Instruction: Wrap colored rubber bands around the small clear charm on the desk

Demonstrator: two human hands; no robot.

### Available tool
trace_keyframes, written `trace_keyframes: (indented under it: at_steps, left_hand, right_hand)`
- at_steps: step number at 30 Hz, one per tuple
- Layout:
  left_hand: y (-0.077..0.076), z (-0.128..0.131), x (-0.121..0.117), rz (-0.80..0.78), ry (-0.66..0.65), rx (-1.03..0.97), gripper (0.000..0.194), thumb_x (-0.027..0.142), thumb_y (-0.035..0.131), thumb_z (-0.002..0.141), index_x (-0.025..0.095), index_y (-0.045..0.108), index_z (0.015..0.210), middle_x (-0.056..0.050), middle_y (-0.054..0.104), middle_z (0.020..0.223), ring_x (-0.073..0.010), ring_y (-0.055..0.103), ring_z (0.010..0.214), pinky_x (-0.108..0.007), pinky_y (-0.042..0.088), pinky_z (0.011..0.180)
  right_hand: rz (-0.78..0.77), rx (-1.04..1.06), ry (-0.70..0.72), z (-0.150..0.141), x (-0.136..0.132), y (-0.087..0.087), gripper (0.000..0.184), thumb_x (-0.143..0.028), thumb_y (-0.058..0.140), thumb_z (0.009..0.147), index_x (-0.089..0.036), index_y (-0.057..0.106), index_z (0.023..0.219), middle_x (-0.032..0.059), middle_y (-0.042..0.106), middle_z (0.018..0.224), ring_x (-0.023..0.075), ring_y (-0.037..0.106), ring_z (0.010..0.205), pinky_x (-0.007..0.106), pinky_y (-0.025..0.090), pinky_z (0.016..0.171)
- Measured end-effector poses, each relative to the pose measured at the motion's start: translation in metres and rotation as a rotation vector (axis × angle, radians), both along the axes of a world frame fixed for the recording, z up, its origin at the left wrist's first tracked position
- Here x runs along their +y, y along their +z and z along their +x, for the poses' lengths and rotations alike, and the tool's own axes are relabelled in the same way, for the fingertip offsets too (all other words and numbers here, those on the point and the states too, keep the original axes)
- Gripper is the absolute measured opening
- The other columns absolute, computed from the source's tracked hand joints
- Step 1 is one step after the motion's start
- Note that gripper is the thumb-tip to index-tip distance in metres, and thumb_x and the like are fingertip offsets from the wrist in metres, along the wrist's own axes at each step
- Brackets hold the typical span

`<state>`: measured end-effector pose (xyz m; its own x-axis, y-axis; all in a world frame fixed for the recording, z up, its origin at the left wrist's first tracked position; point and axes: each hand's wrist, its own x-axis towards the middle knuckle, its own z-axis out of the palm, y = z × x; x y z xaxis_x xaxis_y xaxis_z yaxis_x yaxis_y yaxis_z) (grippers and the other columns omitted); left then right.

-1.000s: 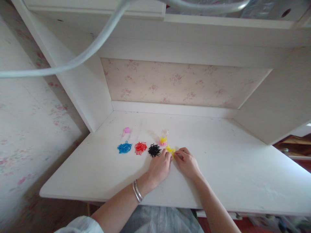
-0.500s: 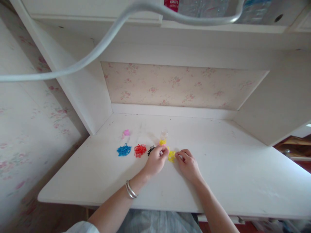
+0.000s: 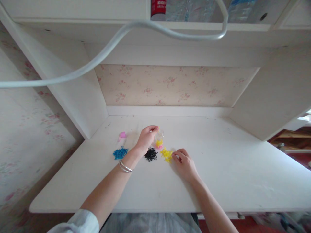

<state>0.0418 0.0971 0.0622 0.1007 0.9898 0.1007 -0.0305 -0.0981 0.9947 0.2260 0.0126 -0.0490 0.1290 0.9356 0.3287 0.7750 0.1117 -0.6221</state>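
My left hand (image 3: 147,138) is raised over the mouth of a small clear container (image 3: 161,134), thumb and fingertips pinched on what looks like a small yellow rubber band. Inside the container lie yellow rubber bands (image 3: 159,142), above its pink bottom (image 3: 159,147). My right hand (image 3: 186,165) rests at the right edge of the yellow rubber band pile (image 3: 166,154); its fingertips are closed together, and anything between them is too small to make out. Left of the yellow pile is a black rubber band pile (image 3: 151,154). Further left is a blue one (image 3: 120,152). My left forearm hides the red pile.
A pink piece (image 3: 122,134) lies behind the blue pile on the white desk (image 3: 218,174). Side panels and a patterned back wall (image 3: 170,85) enclose the desk. A pale curved tube (image 3: 116,38) crosses overhead, before a shelf with bottles (image 3: 189,11).
My left hand has gone from the yellow pile up and away to the container's mouth, uncovering the black pile and covering the red one. My right hand stays by the yellow pile. The view has shifted slightly.
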Motion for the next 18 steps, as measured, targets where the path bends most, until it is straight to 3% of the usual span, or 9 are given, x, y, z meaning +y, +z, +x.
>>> trace_keyframes:
  at_steps: [11,18]
  left_hand:
    - [-0.007,0.007,0.018,0.164,0.032,0.227,0.027,0.041,0.061,0.075,0.017,0.070,0.083,-0.005,0.071,0.088,-0.0181,0.062,0.084,-0.027,0.044,0.077]
    - [-0.007,0.004,0.014,0.148,0.028,0.257,0.025,0.038,0.063,0.074,0.017,0.070,0.084,-0.005,0.071,0.087,-0.0184,0.062,0.084,-0.027,0.044,0.077]
  right_hand:
    - [-0.023,-0.004,-0.002,-0.001,-0.002,0.004,0.032,-0.042,0.040,0.090,-0.025,0.067,0.087,0.0011,0.058,0.097,0.0060,0.051,0.054,0.023,0.041,0.060]
    - [-0.018,0.000,0.008,-0.001,-0.001,0.004,0.035,-0.044,0.039,0.090,-0.024,0.067,0.088,0.0027,0.058,0.097,0.0068,0.052,0.054,0.023,0.042,0.059]
